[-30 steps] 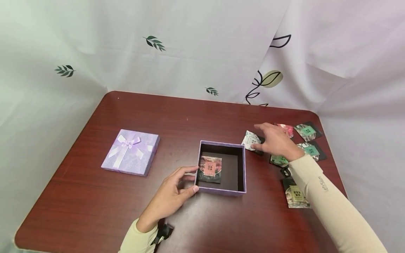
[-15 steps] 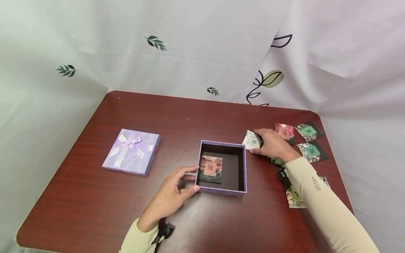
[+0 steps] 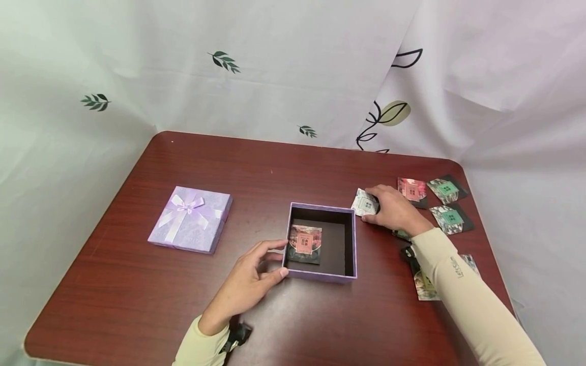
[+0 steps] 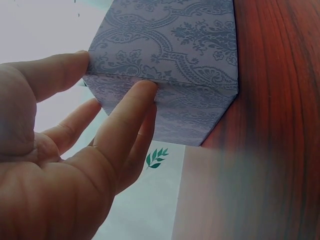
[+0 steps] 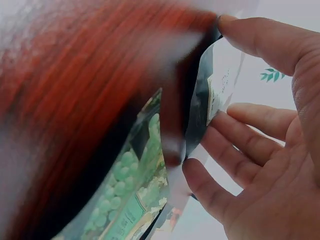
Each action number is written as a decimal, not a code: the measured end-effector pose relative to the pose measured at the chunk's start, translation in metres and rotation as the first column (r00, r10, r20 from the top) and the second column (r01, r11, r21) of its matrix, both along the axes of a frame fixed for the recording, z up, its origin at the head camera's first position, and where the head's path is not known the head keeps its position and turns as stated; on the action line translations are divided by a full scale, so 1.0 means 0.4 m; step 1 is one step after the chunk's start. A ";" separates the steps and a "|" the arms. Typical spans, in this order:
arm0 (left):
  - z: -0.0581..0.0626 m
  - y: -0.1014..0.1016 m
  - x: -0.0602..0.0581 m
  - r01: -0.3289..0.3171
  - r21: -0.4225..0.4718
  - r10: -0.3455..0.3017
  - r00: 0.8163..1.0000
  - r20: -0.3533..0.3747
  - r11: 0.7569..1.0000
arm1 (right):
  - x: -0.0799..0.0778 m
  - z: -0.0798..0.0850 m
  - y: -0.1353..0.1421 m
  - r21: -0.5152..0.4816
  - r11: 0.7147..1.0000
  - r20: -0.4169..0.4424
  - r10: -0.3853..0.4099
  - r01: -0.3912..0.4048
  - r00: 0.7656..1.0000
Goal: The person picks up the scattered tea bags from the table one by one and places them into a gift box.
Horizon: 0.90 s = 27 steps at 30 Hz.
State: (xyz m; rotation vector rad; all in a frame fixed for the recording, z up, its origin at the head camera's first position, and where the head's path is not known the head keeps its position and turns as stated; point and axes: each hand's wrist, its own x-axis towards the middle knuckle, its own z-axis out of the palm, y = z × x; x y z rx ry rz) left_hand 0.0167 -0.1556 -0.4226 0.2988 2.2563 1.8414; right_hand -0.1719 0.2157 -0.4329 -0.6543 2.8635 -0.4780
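An uncovered purple box [image 3: 319, 278] with a dark inside stands mid-table. In it, against the left wall, lies a red-labelled tea sachet [image 3: 305, 245]. My left hand [image 3: 247, 279] holds the box by its front left corner, and the left wrist view shows fingertips on its patterned outside [image 4: 165, 45]. To the right of the box, my right hand [image 3: 393, 208] grips a white-labelled tea sachet [image 3: 364, 203] lying close to the table. Thumb and fingers are at opposite edges of this sachet [image 5: 216, 82] in the right wrist view.
The purple lid [image 3: 189, 218] with a ribbon bow lies at the left. More sachets lie at the right: a red one [image 3: 412, 190], two green-labelled ones [image 3: 445, 190] and a yellow-labelled one [image 3: 426, 288] partly under the right sleeve. A white curtain [image 3: 274, 76] hangs behind the table.
My right hand has lowered onto the white-labelled sachet and closed its fingers at the edges. The left hand and box stay in place.
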 end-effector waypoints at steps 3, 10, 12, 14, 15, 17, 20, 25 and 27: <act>-0.001 0.001 -0.001 0.002 0.001 -0.002 1.000 0.003 1.000 | 0.002 0.002 0.004 -0.006 1.000 -0.005 -0.005 0.005 1.000; -0.001 0.003 -0.004 0.006 0.026 -0.007 1.000 0.014 1.000 | 0.011 0.025 0.008 -0.002 1.000 -0.008 -0.019 0.019 1.000; 0.000 0.003 -0.005 0.006 0.026 -0.007 1.000 0.015 1.000 | 0.015 0.037 0.007 0.008 1.000 -0.004 -0.020 0.020 1.000; -0.001 0.003 -0.005 0.006 0.023 -0.006 1.000 0.014 1.000 | 0.019 0.050 0.007 0.016 1.000 0.002 -0.024 0.024 1.000; 0.000 0.002 -0.006 0.005 0.020 -0.005 1.000 0.014 1.000 | 0.021 0.057 0.006 0.018 1.000 0.003 -0.024 0.024 1.000; 0.001 0.001 -0.006 0.002 0.017 -0.003 1.000 0.013 1.000 | 0.025 0.074 0.006 0.024 1.000 -0.003 -0.020 0.020 1.000; 0.001 0.000 -0.007 -0.001 0.012 0.001 1.000 0.012 1.000 | 0.031 0.100 0.006 0.026 1.000 -0.035 -0.006 0.007 0.999; 0.001 0.000 -0.006 -0.001 0.003 0.001 1.000 0.015 1.000 | 0.052 0.143 0.003 0.015 1.000 -0.076 0.007 -0.005 0.997; -0.002 0.001 -0.005 0.004 0.002 -0.004 1.000 0.016 1.000 | 0.066 0.158 0.000 0.009 1.000 -0.080 0.010 -0.009 0.997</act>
